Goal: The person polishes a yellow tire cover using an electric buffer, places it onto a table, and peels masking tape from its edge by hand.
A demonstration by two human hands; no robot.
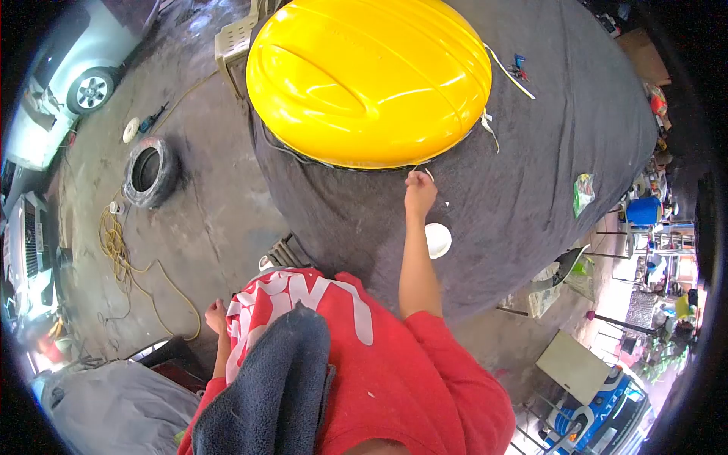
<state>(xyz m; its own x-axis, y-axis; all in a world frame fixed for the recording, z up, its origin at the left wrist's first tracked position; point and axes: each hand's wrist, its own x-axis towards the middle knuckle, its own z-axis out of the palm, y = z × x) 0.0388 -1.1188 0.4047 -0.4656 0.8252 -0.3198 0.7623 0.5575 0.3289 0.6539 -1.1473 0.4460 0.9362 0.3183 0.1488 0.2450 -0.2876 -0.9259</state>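
Observation:
A large glossy yellow moulded shell (364,83) lies on a dark cloth (531,152), its near edge bordered by a dark trim. My right hand (419,196) is just below that edge, fingers pinched on a thin white strip (430,174); its held end is hidden. Similar white strips (491,129) hang loose from the shell's right side. A round white object (437,240), perhaps a tape roll or lid, rests on the cloth beside my right forearm. Low at my left side, away from the shell, my left hand (218,315) is curled closed, with nothing visible in it.
A tyre (152,173) and a tangled yellow hose or cord (114,246) lie on the floor to the left. Behind the shell stands a beige plastic chair (233,42). Vehicles (91,89) are parked at far left; cluttered shelves (660,265) line the right.

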